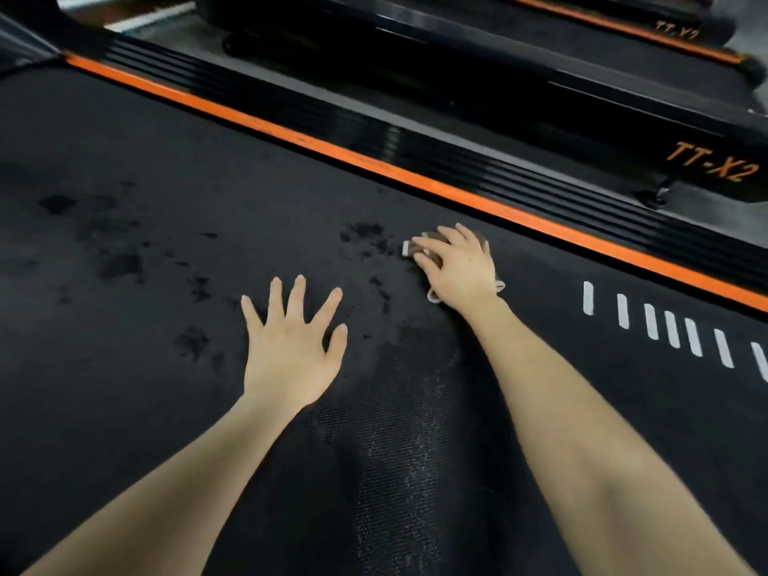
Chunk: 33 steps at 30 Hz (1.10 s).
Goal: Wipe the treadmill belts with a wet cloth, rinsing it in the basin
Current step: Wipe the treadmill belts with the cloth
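Wiping step in hand. The right hand [455, 264], centre-right of frame, presses the cloth [409, 248] onto the treadmill belt [124, 388] with fingers spread. The left hand [291, 347], centre, rests splayed on the belt and holds nothing. Dark patches [120, 264] lie left of centre. In my judgement the next move is a leftward sweep across them. No basin in view, so its contents cannot be assessed.

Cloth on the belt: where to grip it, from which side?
Come from above: the cloth lies flat on the belt, mostly under the right hand. Best grip is probably the white edge showing past the fingertips, approached from the left, since it lies exposed there.
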Each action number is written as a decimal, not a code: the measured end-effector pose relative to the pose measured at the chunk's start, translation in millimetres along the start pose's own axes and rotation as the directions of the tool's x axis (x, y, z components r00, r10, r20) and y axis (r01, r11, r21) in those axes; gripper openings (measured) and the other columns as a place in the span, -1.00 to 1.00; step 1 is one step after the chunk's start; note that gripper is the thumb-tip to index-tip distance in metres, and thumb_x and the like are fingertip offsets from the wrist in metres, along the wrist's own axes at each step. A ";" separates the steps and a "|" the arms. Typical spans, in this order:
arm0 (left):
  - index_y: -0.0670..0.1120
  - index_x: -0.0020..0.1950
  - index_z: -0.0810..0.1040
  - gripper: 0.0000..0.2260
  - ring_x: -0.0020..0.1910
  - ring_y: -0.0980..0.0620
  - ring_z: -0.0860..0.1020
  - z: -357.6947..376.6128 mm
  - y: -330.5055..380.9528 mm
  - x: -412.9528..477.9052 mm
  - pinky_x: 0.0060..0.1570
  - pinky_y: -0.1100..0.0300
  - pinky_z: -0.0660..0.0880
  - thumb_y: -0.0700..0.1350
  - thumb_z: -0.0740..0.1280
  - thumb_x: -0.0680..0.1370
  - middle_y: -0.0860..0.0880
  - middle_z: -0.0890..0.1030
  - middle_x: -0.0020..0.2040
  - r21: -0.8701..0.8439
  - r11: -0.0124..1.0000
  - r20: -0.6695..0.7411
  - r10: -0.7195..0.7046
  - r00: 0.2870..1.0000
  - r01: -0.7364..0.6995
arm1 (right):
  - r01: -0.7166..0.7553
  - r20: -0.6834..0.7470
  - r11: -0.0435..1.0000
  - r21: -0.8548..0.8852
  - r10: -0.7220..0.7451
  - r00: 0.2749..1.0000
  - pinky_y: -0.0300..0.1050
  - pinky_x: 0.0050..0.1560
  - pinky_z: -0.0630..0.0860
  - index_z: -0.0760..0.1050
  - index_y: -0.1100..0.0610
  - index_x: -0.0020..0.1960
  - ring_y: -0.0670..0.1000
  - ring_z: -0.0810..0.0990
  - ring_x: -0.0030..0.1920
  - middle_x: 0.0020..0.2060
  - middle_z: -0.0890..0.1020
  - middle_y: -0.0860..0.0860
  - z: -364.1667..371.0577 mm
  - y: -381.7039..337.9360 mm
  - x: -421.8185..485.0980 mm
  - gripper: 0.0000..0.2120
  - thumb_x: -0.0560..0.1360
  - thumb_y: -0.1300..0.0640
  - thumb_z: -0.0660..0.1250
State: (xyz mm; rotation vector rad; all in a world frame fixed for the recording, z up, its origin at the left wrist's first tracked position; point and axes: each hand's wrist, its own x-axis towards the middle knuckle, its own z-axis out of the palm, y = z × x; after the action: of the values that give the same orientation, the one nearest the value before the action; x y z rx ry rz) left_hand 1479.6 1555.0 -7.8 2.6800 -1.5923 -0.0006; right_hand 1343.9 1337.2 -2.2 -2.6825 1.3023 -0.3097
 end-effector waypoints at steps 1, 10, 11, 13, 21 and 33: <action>0.21 0.53 -0.02 -0.35 0.53 -0.23 -0.07 -1.0 0.7 1.0 0.42 -0.30 -0.13 0.25 -0.38 0.46 -0.12 0.02 0.56 -0.001 1.000 -0.004 0.005 1.000 -0.005 | -0.072 -0.005 0.997 -0.030 0.072 0.997 0.27 0.44 0.03 0.38 -0.20 0.36 0.08 0.08 0.51 0.46 0.30 -0.01 2.1 -6.8 4.1 -0.65 0.60 -0.14 0.08; 0.21 0.53 -0.06 -0.47 0.53 -0.21 -0.11 -1.7 1.5 -0.7 0.43 -0.29 -0.14 0.23 -0.27 0.56 -0.11 -0.01 0.57 0.004 1.000 0.039 0.015 0.999 -0.015 | 0.378 -0.037 0.926 0.022 -0.377 0.925 0.32 0.27 0.34 0.55 -0.13 0.22 0.27 0.30 0.41 0.38 0.41 0.17 2.5 -12.4 -63.8 -0.67 0.55 0.03 0.12; 0.21 0.53 -0.06 -0.48 0.53 -0.20 -0.11 -1.8 1.4 -0.1 0.43 -0.29 -0.14 0.23 -0.23 0.56 -0.11 -0.01 0.57 -0.001 1.000 0.042 0.015 0.999 -0.015 | 0.306 -0.017 0.952 0.024 -0.305 0.952 0.33 0.34 0.26 0.53 -0.14 0.25 0.24 0.24 0.45 0.42 0.36 0.16 1.6 -12.7 -46.5 -0.68 0.58 0.06 0.13; 0.21 0.53 -0.04 -0.48 0.53 -0.19 -0.11 -2.7 1.0 0.4 0.43 -0.28 -0.14 0.23 -0.18 0.56 -0.11 0.00 0.57 -0.009 1.000 0.039 0.009 0.999 -0.009 | 0.135 0.021 0.991 -0.018 -0.134 0.991 0.31 0.44 0.03 0.42 -0.19 0.34 0.18 0.05 0.52 0.50 0.21 0.10 -0.2 -15.2 -6.6 -0.65 0.62 0.08 0.10; 0.20 0.53 0.04 -0.36 0.53 -0.20 -0.03 -2.4 -2.0 1.4 0.41 -0.27 -0.09 0.29 -0.32 0.46 -0.13 0.09 0.55 -0.004 1.000 0.015 0.017 1.000 -0.017 | -0.057 -0.029 0.977 -0.208 0.052 0.998 0.29 0.46 -0.11 0.34 -0.16 0.41 0.15 -0.06 0.53 0.53 0.09 0.08 -20.2 65.0 10.1 -0.50 0.53 0.20 0.18; 0.17 0.53 0.06 -0.47 0.52 -0.22 0.02 0.3 -2.0 1.5 0.40 -0.30 -0.04 0.24 -0.22 0.57 -0.16 0.14 0.54 0.007 1.000 0.013 -0.002 1.000 0.002 | -0.301 -0.114 0.939 -0.165 0.285 0.952 0.36 0.40 -0.01 0.33 -0.01 0.39 0.27 0.00 0.48 0.51 0.08 0.14 -11.8 39.7 18.4 -0.55 0.53 0.23 0.15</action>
State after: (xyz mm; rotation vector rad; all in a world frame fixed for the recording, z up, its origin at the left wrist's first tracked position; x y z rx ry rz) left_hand 1482.0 1554.6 -8.2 2.6924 -1.5970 -0.0127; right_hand 1322.0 1297.9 2.8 -2.5846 1.8117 -0.2882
